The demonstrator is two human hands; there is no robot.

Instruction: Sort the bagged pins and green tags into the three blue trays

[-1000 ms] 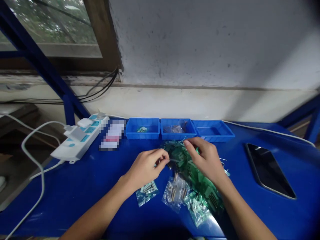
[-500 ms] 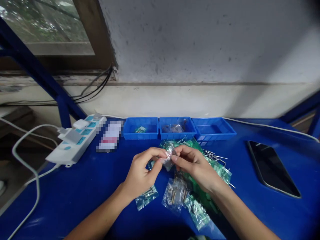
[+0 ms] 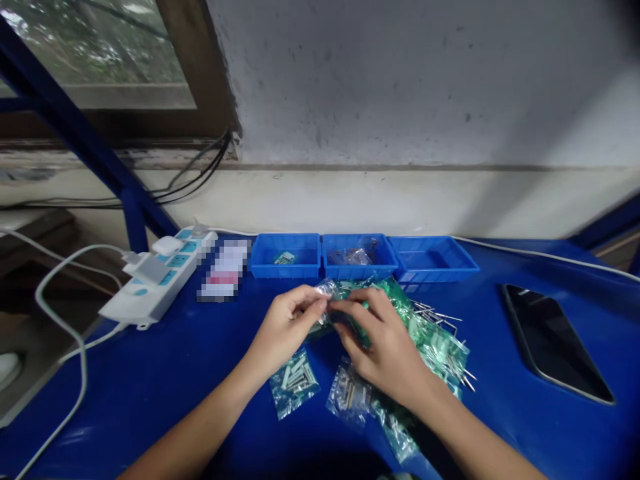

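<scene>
My left hand (image 3: 290,323) pinches a small clear plastic bag (image 3: 326,288) between thumb and fingers. What is inside the bag is too small to tell. Beside it, my right hand (image 3: 383,340) has its thumb and fingers apart, with the fingertips close to the bag; whether they touch it I cannot tell. Under and around the right hand lies a pile of green plastic packets (image 3: 435,337). Nearer to me are a clear packet of brass-coloured pins (image 3: 347,397) and, below the left hand, a packet of small silvery pieces (image 3: 296,381).
Three blue bins stand along the wall: the left bin (image 3: 285,271) and middle bin (image 3: 359,271) hold small packets, beside a right bin (image 3: 435,270). Bent metal rods (image 3: 440,317) stick out of the pile. A phone (image 3: 557,343) lies right, a power strip (image 3: 145,293) left.
My right hand has let go of the clear bag and opened, moving slightly nearer to me. The left hand keeps the bag and has shifted a little left.
</scene>
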